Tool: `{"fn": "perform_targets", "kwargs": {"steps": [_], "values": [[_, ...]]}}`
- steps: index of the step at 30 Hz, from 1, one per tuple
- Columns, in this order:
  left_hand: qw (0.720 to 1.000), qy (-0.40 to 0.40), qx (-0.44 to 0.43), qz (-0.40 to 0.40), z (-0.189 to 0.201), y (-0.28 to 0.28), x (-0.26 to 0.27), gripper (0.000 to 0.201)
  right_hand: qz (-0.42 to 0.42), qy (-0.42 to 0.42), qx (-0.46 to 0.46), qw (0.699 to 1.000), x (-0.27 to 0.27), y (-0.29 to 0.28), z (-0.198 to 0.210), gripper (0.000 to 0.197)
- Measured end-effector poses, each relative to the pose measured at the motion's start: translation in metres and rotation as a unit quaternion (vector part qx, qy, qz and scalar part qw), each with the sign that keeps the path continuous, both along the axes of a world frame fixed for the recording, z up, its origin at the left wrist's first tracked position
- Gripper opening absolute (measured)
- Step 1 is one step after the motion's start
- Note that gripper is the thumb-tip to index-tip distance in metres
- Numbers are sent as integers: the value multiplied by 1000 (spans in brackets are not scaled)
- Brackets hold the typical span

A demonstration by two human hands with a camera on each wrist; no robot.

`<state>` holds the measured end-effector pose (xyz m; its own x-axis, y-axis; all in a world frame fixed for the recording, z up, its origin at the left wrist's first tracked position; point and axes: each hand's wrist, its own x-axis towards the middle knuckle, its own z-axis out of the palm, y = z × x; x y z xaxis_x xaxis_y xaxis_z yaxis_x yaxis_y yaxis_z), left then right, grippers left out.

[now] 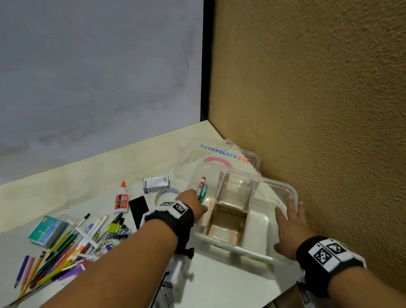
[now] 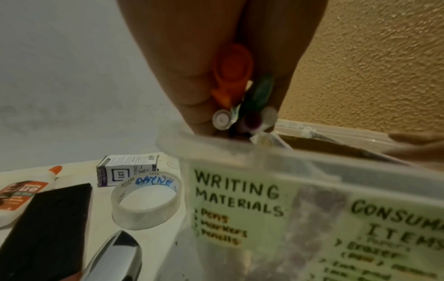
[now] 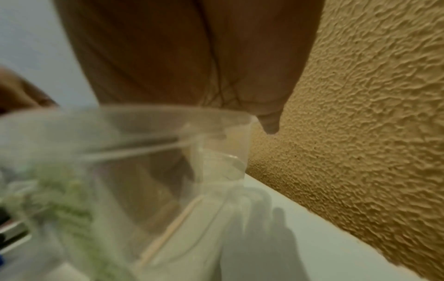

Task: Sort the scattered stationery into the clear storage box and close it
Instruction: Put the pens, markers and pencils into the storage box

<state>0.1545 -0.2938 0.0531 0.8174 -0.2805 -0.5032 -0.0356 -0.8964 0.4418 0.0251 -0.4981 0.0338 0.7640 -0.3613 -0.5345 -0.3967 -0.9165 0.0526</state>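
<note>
The clear storage box (image 1: pixel 279 189) stands open by the right wall, its lid (image 1: pixel 212 152) tilted back behind it. Cardboard dividers split its inside. My left hand (image 1: pixel 194 203) grips a bundle of pens and markers (image 1: pixel 201 189) over the box's left compartment. In the left wrist view the bundle (image 2: pixel 250 106) shows several round ends and an orange piece, just above the rim near the "WRITING MATERIALS" label (image 2: pixel 238 197). My right hand (image 1: pixel 289 225) rests on the box's right rim with fingers fairly straight; the right wrist view shows its palm (image 3: pixel 192 66) over the rim (image 3: pixel 144 116).
A pile of pens, pencils and markers (image 1: pixel 60 253) lies at the left, with binder clips (image 1: pixel 118 231) and a green box (image 1: pixel 47 231). A glue bottle (image 1: pixel 120 198), black block (image 1: pixel 139 210), tape roll (image 2: pixel 144 201) and small carton (image 1: pixel 156 183) sit beside the box. A textured wall (image 1: pixel 336 104) bounds the right.
</note>
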Motion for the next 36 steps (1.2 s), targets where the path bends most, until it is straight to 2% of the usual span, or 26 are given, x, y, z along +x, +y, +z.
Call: {"fn": "perform_targets", "kwargs": {"steps": [3, 7, 10, 12, 14, 17, 20, 23, 24, 26, 27, 28, 29, 31, 32, 34, 36], "values": [[1000, -6, -4, -7, -9, -2, -2, 48, -47, -51, 10, 998, -4, 7, -7, 94], [998, 7, -62, 15, -15, 4, -7, 68, -96, -118, 26, 988, -5, 12, -11, 88], [993, -19, -111, 18, -13, 16, -12, 54, -104, -145, 54, 983, -4, 9, -13, 85], [987, -59, -147, 17, -9, 31, -16, 37, -124, -178, 85, 972, -1, 9, -11, 83], [981, -111, -158, 5, -6, 48, -18, 29, -145, -213, 111, 960, -1, 10, -9, 80], [979, -166, -115, -21, -5, 80, -15, 28, -207, -255, 165, 930, -4, 10, -12, 82], [989, -141, -38, -13, -15, 115, -11, 28, -316, -269, 212, 885, -3, 6, -19, 85], [994, -105, 24, 17, -28, 148, -7, 28, -362, -248, 212, 873, 2, 9, -20, 81], [995, -89, 46, 22, -32, 157, -7, 29, -361, -240, 196, 879, 4, 12, -18, 80], [994, -63, 87, 30, -41, 176, -10, 31, -287, -222, 97, 927, 8, 20, -16, 82], [993, -51, 103, 38, -46, 187, -12, 31, -209, -215, 32, 953, 11, 27, -15, 83], [992, -40, 115, 42, -51, 195, -14, 31, -125, -229, -14, 965, 12, 37, -11, 82], [991, -29, 125, 47, -56, 203, -17, 31, -47, -253, -23, 966, 14, 47, -10, 78], [988, -13, 145, 53, -64, 221, -25, 31, 78, -265, 51, 960, 17, 76, -7, 64], [987, -9, 153, 55, -69, 230, -29, 32, 125, -242, 86, 958, 18, 91, -8, 64], [985, -6, 162, 56, -76, 241, -34, 34, 204, -199, 103, 953, 25, 114, -11, 83], [985, -2, 167, 51, -81, 247, -38, 37, 254, -166, 86, 949, 35, 133, -11, 91]]}}
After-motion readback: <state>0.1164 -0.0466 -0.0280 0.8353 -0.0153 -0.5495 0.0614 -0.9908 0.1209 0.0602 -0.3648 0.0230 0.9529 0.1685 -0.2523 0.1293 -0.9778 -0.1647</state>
